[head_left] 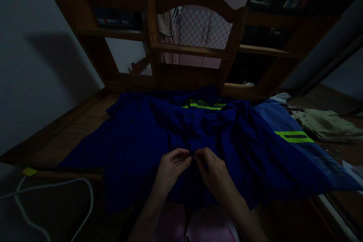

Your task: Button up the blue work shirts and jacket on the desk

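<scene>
Dark-blue cloth garment (136, 132), neon-yellow stripe (208, 107) nr top, lies wide & rumpled; L hand (171, 165) & R hand (214, 167) pinch its fabric nr ctr.

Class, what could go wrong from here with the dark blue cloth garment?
In dim light, the bare left hand and bare right hand, pinching the dark blue cloth garment, might lose their grip.
The garment overhangs the brown wooden desktop's near edge, so it could slide off.
It meets the lighter blue cloth with a yellow-green band, which a tug might drag along.
</scene>
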Demonstrator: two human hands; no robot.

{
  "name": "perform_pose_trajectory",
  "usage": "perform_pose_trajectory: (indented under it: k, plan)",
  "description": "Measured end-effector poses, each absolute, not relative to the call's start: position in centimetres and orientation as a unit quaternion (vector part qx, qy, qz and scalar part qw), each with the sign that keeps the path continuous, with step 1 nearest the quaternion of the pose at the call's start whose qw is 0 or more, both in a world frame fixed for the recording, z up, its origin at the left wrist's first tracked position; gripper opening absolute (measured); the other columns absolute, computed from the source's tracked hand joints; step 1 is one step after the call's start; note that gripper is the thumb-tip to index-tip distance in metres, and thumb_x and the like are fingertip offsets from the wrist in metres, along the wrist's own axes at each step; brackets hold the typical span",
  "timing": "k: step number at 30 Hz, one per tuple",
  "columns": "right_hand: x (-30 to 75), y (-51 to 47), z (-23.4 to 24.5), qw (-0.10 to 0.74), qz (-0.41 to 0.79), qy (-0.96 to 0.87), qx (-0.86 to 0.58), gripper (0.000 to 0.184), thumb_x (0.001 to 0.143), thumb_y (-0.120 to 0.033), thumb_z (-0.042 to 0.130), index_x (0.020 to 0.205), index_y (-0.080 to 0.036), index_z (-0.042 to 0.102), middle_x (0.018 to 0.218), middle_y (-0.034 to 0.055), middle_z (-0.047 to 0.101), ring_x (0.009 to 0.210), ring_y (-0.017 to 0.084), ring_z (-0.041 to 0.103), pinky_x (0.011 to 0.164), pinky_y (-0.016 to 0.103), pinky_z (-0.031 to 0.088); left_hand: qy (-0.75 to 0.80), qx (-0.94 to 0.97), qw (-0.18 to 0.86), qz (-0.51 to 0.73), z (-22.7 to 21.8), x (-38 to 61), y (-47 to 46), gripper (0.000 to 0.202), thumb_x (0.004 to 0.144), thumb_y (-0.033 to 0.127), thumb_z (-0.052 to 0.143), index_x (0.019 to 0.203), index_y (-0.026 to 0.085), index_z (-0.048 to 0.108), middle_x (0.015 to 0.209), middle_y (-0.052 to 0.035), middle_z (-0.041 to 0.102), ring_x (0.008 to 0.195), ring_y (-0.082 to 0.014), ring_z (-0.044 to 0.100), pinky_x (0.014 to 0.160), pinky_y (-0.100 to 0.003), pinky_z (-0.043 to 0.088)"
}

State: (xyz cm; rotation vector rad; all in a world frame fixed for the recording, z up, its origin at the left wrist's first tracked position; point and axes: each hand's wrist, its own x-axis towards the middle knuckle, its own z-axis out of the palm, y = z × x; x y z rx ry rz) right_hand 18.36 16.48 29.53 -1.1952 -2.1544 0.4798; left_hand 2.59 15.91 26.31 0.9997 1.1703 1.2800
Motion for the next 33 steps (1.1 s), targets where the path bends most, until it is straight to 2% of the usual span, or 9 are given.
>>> perform_pose_trajectory:
  k: [6, 16, 19, 26, 33]
  plan:
    - [18.6, 16.7, 30.1, 0.331, 0.261, -0.786, -0.452, 0.006, 0.092, -0.017, 0.049, 0.094, -0.021, 0.053, 0.085, -0.0001, 0.058, 0.075, 0.013, 0.058, 0.069, 0.023, 0.042, 0.502, 0.421, 0.536, 0.531, 26.5, 2.5, 15.9, 0.026, 0.067, 0.033, 0.075, 0.085, 0.015, 0.069, 0.083, -0.0047, 0.071, 0.08, -0.0174, 0.067, 0.073, -0.023, 0.051]
    - [18.0, 16.1, 29.1, 0.379, 0.263, -0.746, -0.481, 0.005, 0.092, -0.02, 0.048, 0.093, -0.02, 0.054, 0.085, 0.0008, 0.059, 0.079, 0.014, 0.058, 0.071, 0.025, 0.04, 0.511, 0.441, 0.523, 0.52, 27.0, 2.2, 16.0, 0.02, 0.068, 0.032, 0.072, 0.076, 0.015, 0.065, 0.071, -0.0009, 0.065, 0.07, -0.0136, 0.061, 0.066, -0.021, 0.046]
    - [17.7, 15.9, 29.1, 0.399, 0.308, -0.714, -0.486, 0.008, 0.092, -0.025, 0.049, 0.092, -0.02, 0.055, 0.083, 0.0009, 0.06, 0.075, 0.015, 0.058, 0.068, 0.025, 0.041, 0.496, 0.434, 0.544, 0.519, 26.8, 2.0, 16.2, 0.019, 0.069, 0.03, 0.072, 0.077, 0.015, 0.063, 0.072, -0.0002, 0.064, 0.071, -0.0123, 0.061, 0.067, -0.02, 0.046]
    - [17.4, 16.7, 28.9, 0.467, 0.501, -0.571, -0.453, 0.019, 0.087, -0.035, 0.058, 0.083, -0.017, 0.057, 0.074, 0.0004, 0.059, 0.069, 0.014, 0.057, 0.066, 0.024, 0.044, 0.463, 0.429, 0.571, 0.525, 26.7, 1.6, 16.4, 0.025, 0.068, 0.028, 0.075, 0.087, 0.017, 0.063, 0.084, -0.0021, 0.066, 0.082, -0.0133, 0.063, 0.075, -0.02, 0.048]
    - [17.4, 17.2, 29.1, 0.461, 0.525, -0.538, -0.471, 0.02, 0.08, -0.035, 0.065, 0.078, -0.015, 0.062, 0.073, 0.0021, 0.061, 0.07, 0.014, 0.056, 0.067, 0.024, 0.043, 0.467, 0.414, 0.563, 0.541, 27.0, 2.3, 15.8, 0.032, 0.064, 0.026, 0.077, 0.09, 0.018, 0.06, 0.086, -0.002, 0.065, 0.085, -0.0145, 0.063, 0.076, -0.022, 0.05]
